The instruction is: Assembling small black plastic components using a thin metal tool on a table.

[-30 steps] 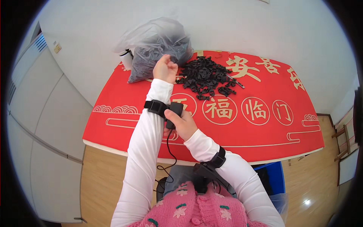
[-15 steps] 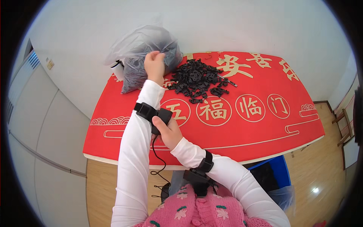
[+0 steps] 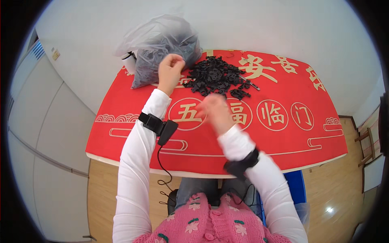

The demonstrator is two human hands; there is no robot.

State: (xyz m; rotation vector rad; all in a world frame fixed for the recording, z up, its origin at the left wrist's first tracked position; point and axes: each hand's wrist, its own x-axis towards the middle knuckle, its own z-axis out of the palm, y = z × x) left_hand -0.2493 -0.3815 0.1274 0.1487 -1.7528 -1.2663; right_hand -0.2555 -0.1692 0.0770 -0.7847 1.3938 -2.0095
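Black clip-like parts (image 3: 214, 75) near the far edge of the surface (image 3: 227, 141) might scatter if the right hand (image 3: 217, 111) brushed them; left fingers (image 3: 170, 58) curl loosely, either hand's grip unclear.

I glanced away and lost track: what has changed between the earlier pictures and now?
The right hand has let go of the black box strapped on the left sleeve and moved forward and right, toward the pile of black pieces. The left hand stays raised near the plastic bag; bag and pile look unchanged.
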